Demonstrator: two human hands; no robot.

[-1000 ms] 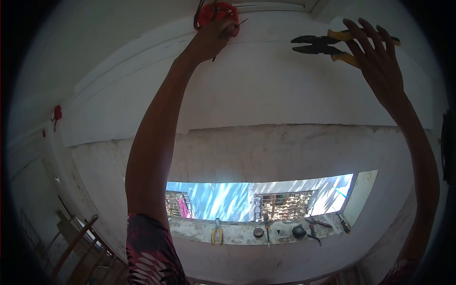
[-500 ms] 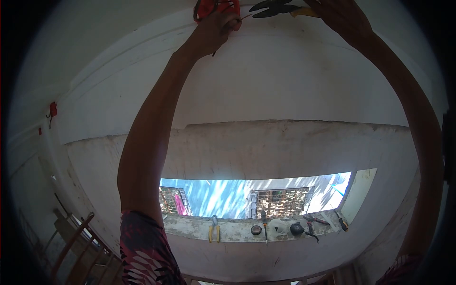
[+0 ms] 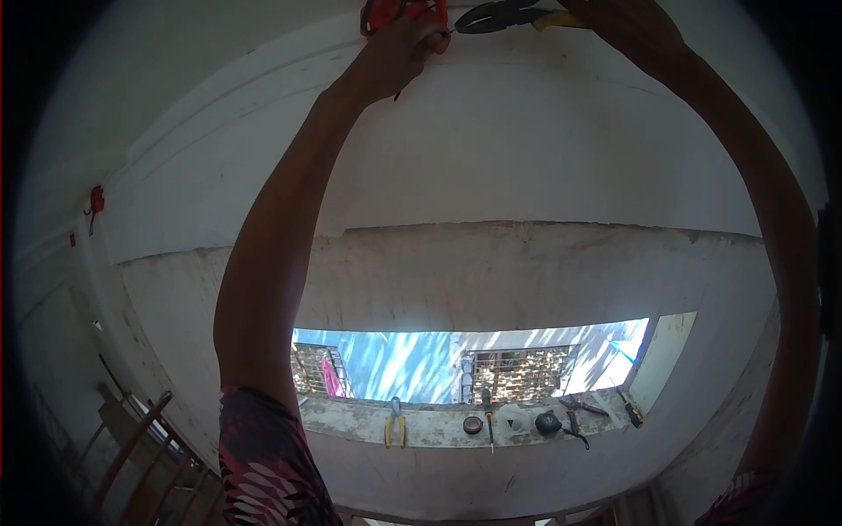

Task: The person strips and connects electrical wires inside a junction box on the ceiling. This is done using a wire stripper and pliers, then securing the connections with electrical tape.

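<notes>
High on the wall, my left hand (image 3: pixel 403 54) pinches a thin wire (image 3: pixel 452 32) beside a red electrical box (image 3: pixel 373 17). A dark wire end pokes out below the same hand. My right hand (image 3: pixel 627 26) grips the yellow-handled pliers (image 3: pixel 500 16), whose dark jaws point left and meet the wire's tip close to my left fingertips. Part of the right hand and one pliers handle lie beyond the top edge of the view.
Below, a window opening has a sill (image 3: pixel 351 419) holding yellow-handled pliers (image 3: pixel 396 425), a tape roll (image 3: pixel 474 425), a screwdriver (image 3: pixel 488 421), a black round item (image 3: pixel 548 423) and other tools. Another red box (image 3: pixel 96 199) sits at far left, above a wooden railing (image 3: pixel 132 447).
The pliers have moved slightly left, and their jaws, spread apart before, are now closer together at the wire's tip. My left hand stays beside the red box.
</notes>
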